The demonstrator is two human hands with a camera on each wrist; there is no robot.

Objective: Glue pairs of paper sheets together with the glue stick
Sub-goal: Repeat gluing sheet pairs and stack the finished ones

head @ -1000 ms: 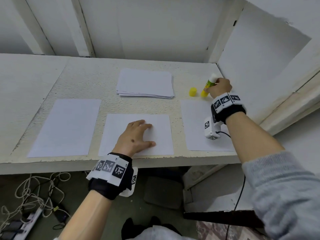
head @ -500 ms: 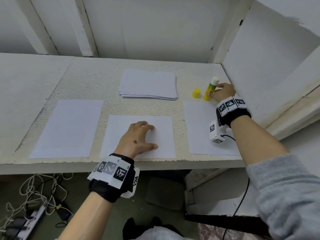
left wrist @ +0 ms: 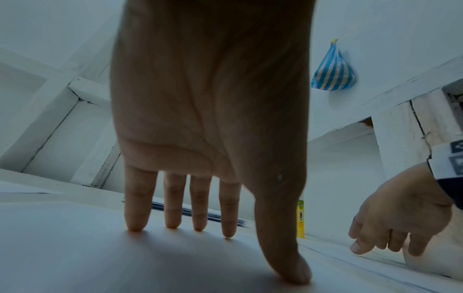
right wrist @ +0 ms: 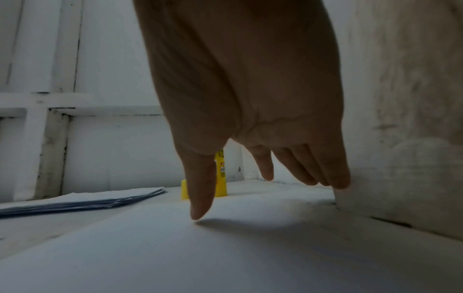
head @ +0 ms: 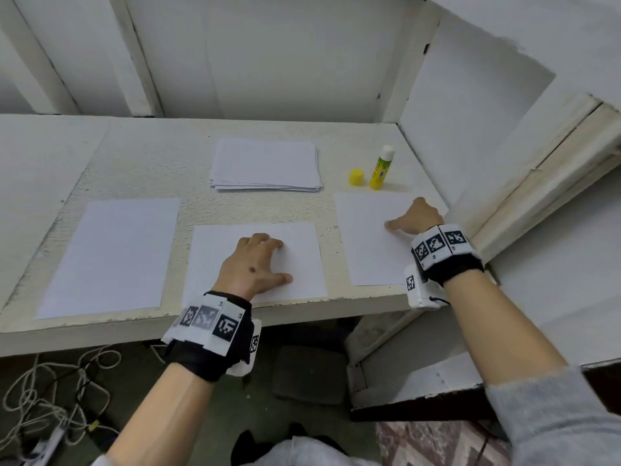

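On the worktop [head: 141,163], the left hand [head: 250,264] pressed spread fingers [left wrist: 136,208] on the middle sheet [head: 302,264], likely anchoring it. Rightward, the uncapped glue stick [head: 380,168] stood upright beside its cap [head: 356,177], apparently parked within reach. The right hand [head: 416,218], fingers loosely extended and holding nothing, hovered over the right sheet [head: 366,230].

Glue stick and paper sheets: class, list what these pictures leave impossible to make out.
- Glue stick label: too small in the head view; the left hand and right hand cover it in the wrist views.
- Glue on the middle sheet: not visible on white paper.
- Paper stack sheet count: edges too fine.
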